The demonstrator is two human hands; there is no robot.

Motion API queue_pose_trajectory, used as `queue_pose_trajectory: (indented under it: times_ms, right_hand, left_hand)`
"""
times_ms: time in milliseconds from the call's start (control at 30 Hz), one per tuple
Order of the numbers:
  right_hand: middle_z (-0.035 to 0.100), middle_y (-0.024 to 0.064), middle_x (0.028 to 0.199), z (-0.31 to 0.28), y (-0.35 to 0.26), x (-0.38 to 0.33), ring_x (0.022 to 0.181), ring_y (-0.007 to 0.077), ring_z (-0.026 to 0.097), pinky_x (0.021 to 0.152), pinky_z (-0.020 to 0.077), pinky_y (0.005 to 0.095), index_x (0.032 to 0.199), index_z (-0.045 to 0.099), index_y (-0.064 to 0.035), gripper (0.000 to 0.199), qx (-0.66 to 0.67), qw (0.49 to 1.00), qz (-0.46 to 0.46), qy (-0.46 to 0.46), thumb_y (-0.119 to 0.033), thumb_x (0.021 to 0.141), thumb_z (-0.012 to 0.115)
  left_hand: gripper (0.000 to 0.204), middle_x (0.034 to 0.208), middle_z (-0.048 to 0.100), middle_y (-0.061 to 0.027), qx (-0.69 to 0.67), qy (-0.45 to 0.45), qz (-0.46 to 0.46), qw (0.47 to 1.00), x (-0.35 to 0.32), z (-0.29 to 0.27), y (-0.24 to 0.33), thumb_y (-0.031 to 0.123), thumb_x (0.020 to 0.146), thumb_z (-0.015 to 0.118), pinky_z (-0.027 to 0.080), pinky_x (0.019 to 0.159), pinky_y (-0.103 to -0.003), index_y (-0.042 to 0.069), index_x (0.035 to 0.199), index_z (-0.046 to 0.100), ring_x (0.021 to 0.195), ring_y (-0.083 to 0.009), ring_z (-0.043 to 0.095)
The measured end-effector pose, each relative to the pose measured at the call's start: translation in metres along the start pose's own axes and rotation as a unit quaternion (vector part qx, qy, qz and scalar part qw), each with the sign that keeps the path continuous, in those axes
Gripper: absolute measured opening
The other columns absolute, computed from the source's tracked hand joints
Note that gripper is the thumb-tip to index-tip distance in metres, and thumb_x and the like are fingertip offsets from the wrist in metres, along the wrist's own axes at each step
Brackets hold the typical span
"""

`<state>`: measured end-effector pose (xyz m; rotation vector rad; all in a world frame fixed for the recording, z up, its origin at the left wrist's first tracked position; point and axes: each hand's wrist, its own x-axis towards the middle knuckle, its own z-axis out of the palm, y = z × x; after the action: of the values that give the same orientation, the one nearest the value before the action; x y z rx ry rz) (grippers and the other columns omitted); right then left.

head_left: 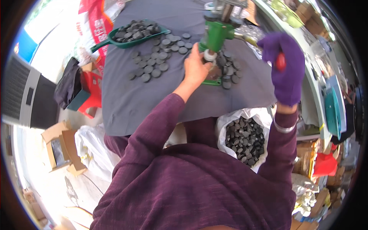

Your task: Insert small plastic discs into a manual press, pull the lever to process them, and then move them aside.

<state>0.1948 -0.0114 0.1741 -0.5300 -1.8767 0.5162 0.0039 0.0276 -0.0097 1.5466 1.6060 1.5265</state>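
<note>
- At the foot of the green press [217, 36], we have the bare left hand [196, 69], thumb and forefinger around the pale lower end; whether it pinches a disc, we cannot tell.
- Out right, up in the air, we find the right hand [285, 71] in a purple glove [292, 82], curled about a red knob [280, 61].
- Just beside the press, on its right, we spot a cluster of dark round discs [229, 71].
- Left of the bare hand, we count plenty more: loose discs [155, 63] scattered flat over the grey cloth [134, 105] that covers the surface.
- Behind those, we see a green scoop [100, 46] heaped with discs, its handle pointing left.
- Below the surface edge, near the right forearm, we get a white sack [222, 132], open and full of discs.
- Farther left, we catch a red-and-white bag [90, 23] and an open cardboard box [57, 147].
</note>
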Motion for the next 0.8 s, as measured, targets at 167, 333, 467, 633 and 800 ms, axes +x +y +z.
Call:
queue_pose_trajectory:
  times_ms: [167,333,467,633,800]
  right_hand:
    - [0.056,0.0037,0.068,0.02,0.023,-0.089,0.069,0.0144,0.055,0.103,0.0417,0.0432,0.078,0.063,-0.0003,0.015,-0.062,0.997,-0.037,-0.014,-0.005,0.086,0.051]
    - [0.061,0.0051,0.075,0.012,0.014,-0.074,0.064,0.0109,0.055,0.089,0.0481,0.034,0.081,0.066,0.0004,0.015,-0.043,0.997,0.044,-0.05,-0.007,0.087,0.055]
    - [0.067,0.0081,0.086,0.004,-0.01,-0.047,0.066,0.0104,0.057,0.067,0.0494,0.0249,0.094,0.066,0.0031,0.02,-0.012,0.996,0.086,-0.013,-0.011,0.093,0.052]
    - [0.069,0.011,0.093,-0.014,0.004,0.009,0.065,0.0133,0.058,0.064,0.0496,0.0277,0.102,0.065,0.0035,0.027,-0.011,0.998,-0.059,-0.021,-0.017,0.098,0.047]
    - [0.056,0.0068,0.07,-0.014,-0.003,0.033,0.063,0.0159,0.051,0.079,0.0517,0.037,0.094,0.065,0.0075,0.041,0.136,0.989,0.063,0.001,-0.026,0.101,0.041]
  left_hand:
    - [0.058,0.119,0.063,-0.0155,0.07,0.019,0.112,0.991,0.001,-0.019,-0.009,0.007,0.07,0.068,0.046,0.093,-0.042,0.002,0.126,0.053,0.11,-0.0334,0.059]
    - [0.014,0.094,0.066,-0.009,0.45,0.071,0.114,0.883,-0.006,-0.075,-0.029,0.017,0.074,0.061,0.038,0.082,-0.046,0.009,0.084,0.067,0.097,-0.0272,0.058]
    - [0.012,0.09,0.065,-0.0064,0.573,0.078,0.174,0.797,-0.031,-0.085,-0.051,0.012,0.077,0.06,0.039,0.078,-0.044,0.007,0.086,0.065,0.092,-0.0262,0.059]
    - [0.012,0.089,0.066,-0.0065,0.492,-0.035,0.184,0.85,-0.04,-0.081,-0.042,0.011,0.077,0.06,0.04,0.078,-0.04,0.009,0.088,0.065,0.091,-0.0251,0.059]
    - [0.025,0.087,0.067,-0.0091,0.378,-0.036,0.152,0.912,-0.034,-0.076,-0.036,0.013,0.072,0.071,0.044,0.08,-0.042,0.008,0.096,0.065,0.089,-0.0277,0.061]
